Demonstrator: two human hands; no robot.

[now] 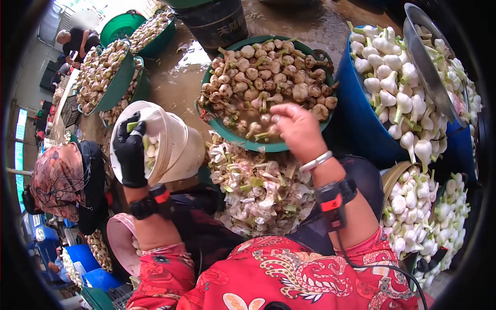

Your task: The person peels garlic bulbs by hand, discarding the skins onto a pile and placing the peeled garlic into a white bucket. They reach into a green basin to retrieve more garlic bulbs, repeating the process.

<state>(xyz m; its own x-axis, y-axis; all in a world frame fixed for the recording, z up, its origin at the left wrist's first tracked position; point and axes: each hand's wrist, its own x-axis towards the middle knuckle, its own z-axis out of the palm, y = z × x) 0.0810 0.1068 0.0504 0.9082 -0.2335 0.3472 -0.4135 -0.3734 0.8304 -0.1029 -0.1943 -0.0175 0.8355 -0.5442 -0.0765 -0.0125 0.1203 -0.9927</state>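
My left hand (131,152), in a black glove, is closed on a pale garlic bulb (153,123) with a green stem, over the mouth of a white bucket (192,150). Inside that bucket lie more pale pieces. My right hand (298,130), bare with a silver bangle, hangs over the near right part of a green basin (243,143). Its fingers are bent and apart, with nothing visible between them. Brownish unpeeled garlic (250,77) fills the basin, with muddy water at the near side. Below the basin lies a heap of peeled skins and stems (263,194).
A blue tub (347,98) of white garlic stands at the right, beside a metal bowl (421,62). More white garlic (411,199) is at the lower right. Green tubs (116,85) of garlic and a person in a patterned hat (59,175) are at the left. A pink bucket (121,237) stands near my left arm.
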